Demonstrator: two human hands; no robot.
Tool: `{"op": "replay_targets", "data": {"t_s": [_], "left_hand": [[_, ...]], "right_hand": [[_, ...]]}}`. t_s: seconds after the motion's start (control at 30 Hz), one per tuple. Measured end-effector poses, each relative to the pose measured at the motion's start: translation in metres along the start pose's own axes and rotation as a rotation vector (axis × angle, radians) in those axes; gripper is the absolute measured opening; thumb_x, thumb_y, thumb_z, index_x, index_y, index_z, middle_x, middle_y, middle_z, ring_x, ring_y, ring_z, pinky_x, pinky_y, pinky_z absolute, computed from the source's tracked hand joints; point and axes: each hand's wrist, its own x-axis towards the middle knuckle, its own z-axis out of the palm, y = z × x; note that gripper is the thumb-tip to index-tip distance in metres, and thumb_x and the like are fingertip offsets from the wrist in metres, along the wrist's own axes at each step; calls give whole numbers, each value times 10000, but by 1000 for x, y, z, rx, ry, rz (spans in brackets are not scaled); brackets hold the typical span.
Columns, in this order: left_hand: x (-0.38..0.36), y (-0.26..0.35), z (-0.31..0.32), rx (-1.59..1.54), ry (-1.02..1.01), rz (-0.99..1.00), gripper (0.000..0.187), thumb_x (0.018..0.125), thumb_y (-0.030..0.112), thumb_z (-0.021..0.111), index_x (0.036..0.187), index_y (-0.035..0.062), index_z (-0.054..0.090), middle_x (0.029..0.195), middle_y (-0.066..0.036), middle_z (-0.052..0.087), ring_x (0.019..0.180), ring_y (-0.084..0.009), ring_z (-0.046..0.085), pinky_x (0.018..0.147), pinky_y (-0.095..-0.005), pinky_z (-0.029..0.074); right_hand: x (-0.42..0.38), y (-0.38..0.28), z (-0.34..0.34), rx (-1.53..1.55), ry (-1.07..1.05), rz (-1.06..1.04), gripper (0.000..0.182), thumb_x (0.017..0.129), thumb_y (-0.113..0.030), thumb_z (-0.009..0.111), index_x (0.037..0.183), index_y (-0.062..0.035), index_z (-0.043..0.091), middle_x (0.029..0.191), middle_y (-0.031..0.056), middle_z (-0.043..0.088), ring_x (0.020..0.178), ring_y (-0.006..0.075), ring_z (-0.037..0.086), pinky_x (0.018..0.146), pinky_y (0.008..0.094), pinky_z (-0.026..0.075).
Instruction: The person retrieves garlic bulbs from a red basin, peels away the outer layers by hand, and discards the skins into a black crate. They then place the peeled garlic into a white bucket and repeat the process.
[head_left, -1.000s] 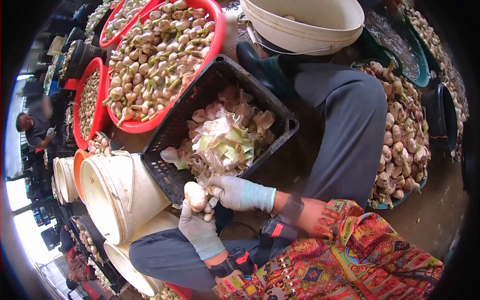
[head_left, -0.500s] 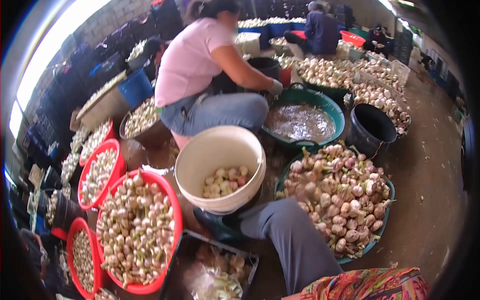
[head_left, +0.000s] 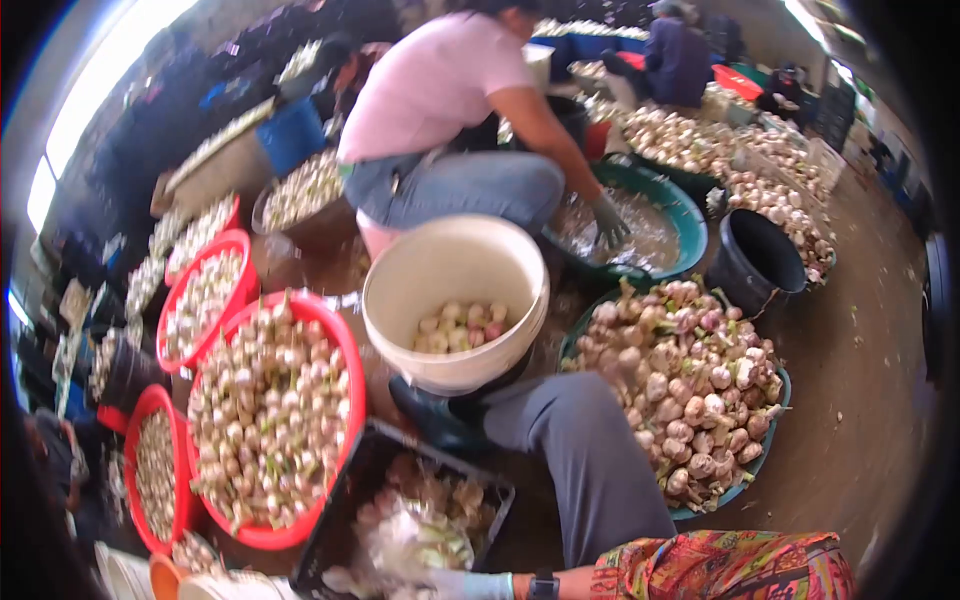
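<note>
My right hand (head_left: 455, 584), in a pale glove with a dark watch at its wrist, reaches in from the right along the bottom edge. Its fingers are smeared by motion and partly cut off. It is at the near side of a black crate (head_left: 335, 495), which holds garlic skins, trimmings and a clear plastic bag (head_left: 415, 540). Beyond the crate, a white bucket (head_left: 455, 240) contains several peeled-looking garlic bulbs (head_left: 460, 328). A red tub (head_left: 357, 380) heaped with garlic stands to the left. My left hand is out of view.
A green tub (head_left: 785, 400) of untrimmed garlic stands right of my knee (head_left: 570, 400). A co-worker in a pink shirt (head_left: 440, 85) has a gloved hand (head_left: 610, 222) in a green basin (head_left: 690, 220) of water. A black bucket (head_left: 735, 260) stands beside it.
My right hand and forearm have come into view at the bottom edge by the crate. The co-worker has leaned forward, with a hand now in the basin. The view has shifted slightly.
</note>
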Motion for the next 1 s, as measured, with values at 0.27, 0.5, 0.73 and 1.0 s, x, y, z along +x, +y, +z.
{"op": "replay_targets", "data": {"t_s": [0.27,0.5,0.73,1.0], "left_hand": [[0,-33,-22,-244,119,30,312,858,81,606,1136,-53,557,1105,-111,610,1026,-225,581,949,-344,425],[-19,-23,-35,-667,142,84,482,849,194,659,1228,-53,492,1189,-189,565,1065,-335,577,906,-514,489],[-15,-1,-31,-667,34,143,454,895,225,600,1203,-87,482,1185,-200,556,1117,-314,540,1055,-475,377],[4,-37,-31,-558,177,107,394,905,196,603,1228,1,489,1165,-111,565,1087,-236,537,950,-368,434]], "right_hand": [[3,-29,-21,9,68,178,245,859,-162,578,1038,6,586,917,139,634,866,168,587,788,319,480],[15,-3,-50,489,394,376,168,837,-74,570,987,-4,602,891,109,646,797,172,618,706,327,503],[6,-50,-31,-964,314,-69,327,806,-217,671,1094,-76,609,908,163,617,841,317,630,765,393,504],[-9,-50,-1,-271,-54,151,253,801,-246,674,860,-4,634,771,173,648,715,298,630,678,360,492]]}}
